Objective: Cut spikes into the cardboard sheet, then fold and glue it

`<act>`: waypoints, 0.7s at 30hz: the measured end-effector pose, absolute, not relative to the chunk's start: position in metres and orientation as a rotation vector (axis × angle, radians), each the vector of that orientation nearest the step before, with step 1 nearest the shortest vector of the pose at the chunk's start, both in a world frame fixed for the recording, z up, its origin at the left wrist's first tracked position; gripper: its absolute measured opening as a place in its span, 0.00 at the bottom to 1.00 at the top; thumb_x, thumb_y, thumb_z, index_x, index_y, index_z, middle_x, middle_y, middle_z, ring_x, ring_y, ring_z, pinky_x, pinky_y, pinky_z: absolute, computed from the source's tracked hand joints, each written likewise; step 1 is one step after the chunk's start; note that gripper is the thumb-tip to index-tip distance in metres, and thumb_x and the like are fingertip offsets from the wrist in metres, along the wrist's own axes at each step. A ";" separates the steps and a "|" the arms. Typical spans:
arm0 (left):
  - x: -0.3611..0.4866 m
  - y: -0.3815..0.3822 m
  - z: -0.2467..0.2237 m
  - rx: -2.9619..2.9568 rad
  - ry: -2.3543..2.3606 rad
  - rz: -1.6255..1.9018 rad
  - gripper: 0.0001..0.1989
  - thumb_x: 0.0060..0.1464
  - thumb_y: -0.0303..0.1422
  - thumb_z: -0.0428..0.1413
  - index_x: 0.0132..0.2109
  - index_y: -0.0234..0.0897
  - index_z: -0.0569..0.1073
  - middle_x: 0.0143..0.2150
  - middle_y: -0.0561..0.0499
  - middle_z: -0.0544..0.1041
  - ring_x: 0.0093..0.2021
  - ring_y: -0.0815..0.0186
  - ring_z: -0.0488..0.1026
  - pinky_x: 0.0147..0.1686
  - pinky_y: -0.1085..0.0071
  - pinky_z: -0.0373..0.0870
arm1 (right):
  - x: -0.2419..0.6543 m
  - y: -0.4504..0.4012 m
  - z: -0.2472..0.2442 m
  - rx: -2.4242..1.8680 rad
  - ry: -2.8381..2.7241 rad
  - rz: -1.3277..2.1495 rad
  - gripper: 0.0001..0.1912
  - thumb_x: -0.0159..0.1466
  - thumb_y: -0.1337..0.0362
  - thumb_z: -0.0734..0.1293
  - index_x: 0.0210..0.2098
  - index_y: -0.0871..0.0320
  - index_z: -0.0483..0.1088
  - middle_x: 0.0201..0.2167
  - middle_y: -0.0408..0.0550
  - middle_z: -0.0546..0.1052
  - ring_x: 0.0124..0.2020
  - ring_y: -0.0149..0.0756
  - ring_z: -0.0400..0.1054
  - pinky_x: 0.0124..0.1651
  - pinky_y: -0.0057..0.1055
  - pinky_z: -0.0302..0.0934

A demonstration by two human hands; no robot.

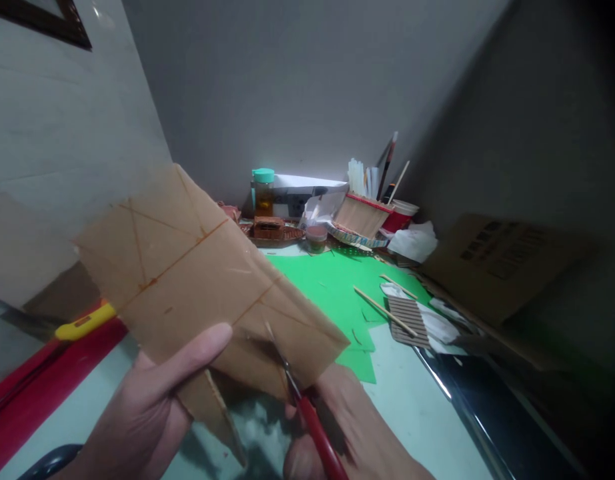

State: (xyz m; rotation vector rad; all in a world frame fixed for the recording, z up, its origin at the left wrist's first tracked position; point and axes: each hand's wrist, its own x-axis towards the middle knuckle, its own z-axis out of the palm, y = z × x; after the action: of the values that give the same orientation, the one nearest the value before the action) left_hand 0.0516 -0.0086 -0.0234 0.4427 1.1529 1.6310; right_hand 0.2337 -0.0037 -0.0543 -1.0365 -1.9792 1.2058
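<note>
Head view: left hand (147, 400) clamps cardboard (187, 287), right hand (355, 417) grips scissors (320, 430), a blade over the cardboard; green sheet (312, 277) lies toward the table's (412, 407) far edge.

— Where is the cardboard (187, 280)?
— In the left hand (155, 400). The scissors (317, 430), in the right hand (360, 420), have one blade (288, 371) over it.
— And what is behind?
— The sheet (322, 287) lies on the table (417, 403); behind it, the bottle (263, 197) stands left of the box (362, 217).
</note>
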 end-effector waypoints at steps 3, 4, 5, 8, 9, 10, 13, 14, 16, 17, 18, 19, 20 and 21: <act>0.050 -0.011 -0.025 0.436 1.143 1.571 0.29 0.45 0.28 0.67 0.56 0.46 0.76 0.43 0.51 0.86 0.43 0.46 0.82 0.34 0.62 0.85 | 0.232 -0.004 -0.049 -1.033 -1.955 1.269 0.24 0.58 0.44 0.68 0.46 0.53 0.72 0.35 0.50 0.74 0.35 0.43 0.67 0.37 0.35 0.64; 0.049 -0.012 -0.025 0.438 1.137 1.540 0.31 0.44 0.28 0.68 0.57 0.47 0.75 0.44 0.50 0.86 0.44 0.46 0.82 0.34 0.62 0.85 | 0.230 -0.004 -0.049 -1.030 -1.949 1.309 0.23 0.59 0.44 0.68 0.44 0.54 0.72 0.32 0.47 0.73 0.31 0.40 0.65 0.35 0.34 0.63; 0.049 -0.012 -0.025 0.443 1.128 1.516 0.33 0.44 0.28 0.68 0.59 0.47 0.73 0.45 0.49 0.85 0.45 0.46 0.82 0.35 0.62 0.84 | 0.229 -0.004 -0.050 -1.029 -1.941 1.353 0.21 0.59 0.45 0.68 0.42 0.54 0.71 0.28 0.45 0.70 0.27 0.37 0.62 0.33 0.32 0.62; 0.047 -0.011 -0.025 0.462 1.112 1.469 0.37 0.45 0.26 0.67 0.62 0.47 0.69 0.48 0.48 0.84 0.50 0.47 0.80 0.39 0.64 0.83 | 0.225 -0.004 -0.053 -1.044 -1.900 1.456 0.15 0.60 0.51 0.69 0.36 0.55 0.69 0.19 0.37 0.60 0.20 0.30 0.53 0.27 0.29 0.57; 0.047 -0.011 -0.025 0.470 1.111 1.465 0.38 0.45 0.25 0.67 0.63 0.46 0.68 0.50 0.48 0.84 0.52 0.48 0.79 0.41 0.64 0.83 | 0.223 -0.004 -0.053 -1.050 -1.881 1.470 0.13 0.60 0.54 0.69 0.36 0.56 0.69 0.19 0.36 0.58 0.19 0.29 0.51 0.26 0.28 0.56; 0.047 -0.011 -0.025 0.478 1.115 1.469 0.38 0.45 0.25 0.67 0.63 0.46 0.68 0.51 0.47 0.83 0.53 0.48 0.78 0.43 0.64 0.82 | 0.222 -0.004 -0.052 -1.060 -1.862 1.475 0.11 0.59 0.57 0.69 0.36 0.57 0.68 0.19 0.36 0.58 0.19 0.28 0.51 0.25 0.27 0.55; 0.046 -0.010 -0.025 0.495 1.140 1.484 0.37 0.45 0.28 0.68 0.63 0.45 0.69 0.53 0.47 0.82 0.54 0.46 0.77 0.45 0.62 0.82 | 0.218 -0.005 -0.046 -1.101 -1.838 1.477 0.07 0.58 0.62 0.68 0.35 0.58 0.70 0.21 0.38 0.63 0.20 0.29 0.56 0.24 0.27 0.55; 0.046 -0.009 -0.024 0.505 1.142 1.484 0.36 0.45 0.29 0.68 0.63 0.45 0.69 0.52 0.46 0.82 0.54 0.46 0.77 0.45 0.61 0.82 | 0.217 -0.005 -0.045 -1.117 -1.841 1.460 0.06 0.58 0.63 0.68 0.34 0.58 0.71 0.22 0.40 0.66 0.21 0.30 0.59 0.26 0.27 0.57; 0.045 -0.009 -0.024 0.534 1.144 1.464 0.37 0.45 0.29 0.68 0.63 0.44 0.69 0.51 0.47 0.83 0.54 0.46 0.77 0.46 0.60 0.82 | 0.216 -0.005 -0.045 -1.131 -1.857 1.401 0.05 0.60 0.63 0.66 0.31 0.57 0.72 0.23 0.44 0.71 0.25 0.34 0.65 0.30 0.28 0.61; 0.044 -0.008 -0.024 0.548 1.144 1.454 0.37 0.45 0.29 0.69 0.63 0.44 0.69 0.50 0.47 0.83 0.54 0.47 0.77 0.47 0.61 0.81 | 0.215 -0.005 -0.046 -1.123 -1.863 1.371 0.06 0.61 0.63 0.66 0.29 0.57 0.72 0.23 0.45 0.72 0.27 0.36 0.66 0.32 0.29 0.62; 0.043 -0.008 -0.025 0.556 1.144 1.443 0.37 0.45 0.29 0.69 0.63 0.43 0.69 0.49 0.48 0.84 0.54 0.48 0.77 0.48 0.61 0.81 | 0.214 -0.005 -0.049 -1.112 -1.866 1.342 0.08 0.61 0.62 0.65 0.28 0.58 0.72 0.23 0.45 0.72 0.27 0.36 0.67 0.32 0.30 0.62; 0.043 -0.008 -0.025 0.556 1.144 1.433 0.37 0.46 0.29 0.69 0.63 0.43 0.69 0.48 0.49 0.84 0.54 0.48 0.77 0.49 0.62 0.80 | 0.213 -0.004 -0.053 -1.099 -1.867 1.322 0.09 0.61 0.62 0.65 0.27 0.58 0.72 0.22 0.46 0.72 0.26 0.36 0.67 0.31 0.30 0.61; 0.043 -0.007 -0.025 0.550 1.142 1.427 0.36 0.46 0.29 0.68 0.63 0.43 0.69 0.48 0.49 0.84 0.54 0.49 0.77 0.50 0.62 0.80 | 0.213 -0.003 -0.057 -1.090 -1.865 1.309 0.11 0.61 0.61 0.65 0.26 0.59 0.72 0.21 0.46 0.72 0.24 0.35 0.66 0.28 0.29 0.59; 0.043 -0.007 -0.025 0.541 1.139 1.426 0.36 0.46 0.29 0.68 0.63 0.44 0.69 0.49 0.50 0.84 0.55 0.49 0.77 0.49 0.62 0.80 | 0.213 -0.002 -0.062 -1.080 -1.866 1.302 0.13 0.61 0.60 0.65 0.25 0.59 0.72 0.19 0.45 0.72 0.21 0.33 0.64 0.25 0.29 0.57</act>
State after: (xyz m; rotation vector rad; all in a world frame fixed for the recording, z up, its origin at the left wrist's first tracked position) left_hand 0.0427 -0.0068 -0.0252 0.5409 1.1385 1.4259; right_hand 0.2126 -0.0025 -0.0615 -1.0796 -1.8660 1.3016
